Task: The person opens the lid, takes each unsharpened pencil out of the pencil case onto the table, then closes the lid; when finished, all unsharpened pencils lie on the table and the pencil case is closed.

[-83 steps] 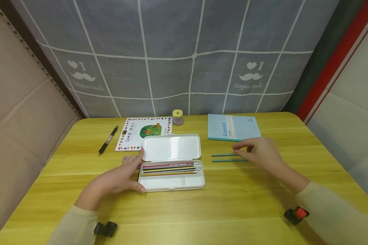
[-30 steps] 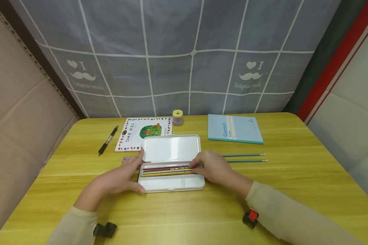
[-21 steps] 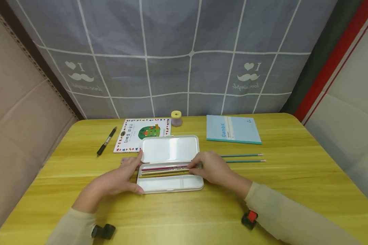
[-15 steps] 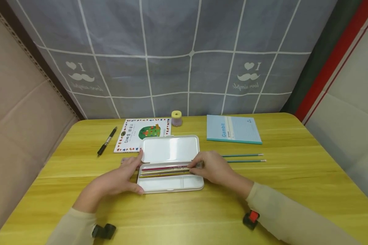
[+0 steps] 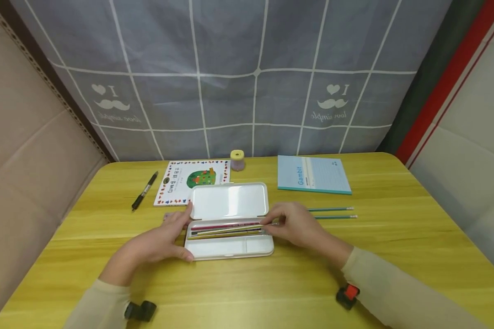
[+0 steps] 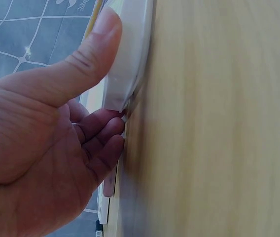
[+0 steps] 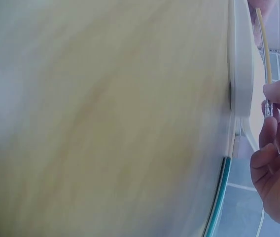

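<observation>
Fingertips of right hand (image 5: 298, 225) pinching yellow pencil (image 5: 226, 229) at its eraser end | left hand (image 5: 158, 237) braces pencil case (image 5: 229, 246), thumb curled on rim | lift level, clear neighbouring pencils.

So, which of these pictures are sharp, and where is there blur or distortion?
Head view: sharp, evenly lit, the curtain's grid lines bowed by the wide lens. Left wrist view: left hand sharp, yellow wooden table soft. Right wrist view: table smeared, right hand clearer.

The open pencil case (image 5: 229, 246) lies between the left hand (image 5: 158, 240) and right hand (image 5: 298, 225); two pencils (image 5: 333, 213) lie just right of the right hand, a notebook (image 5: 313, 174) behind it.
</observation>
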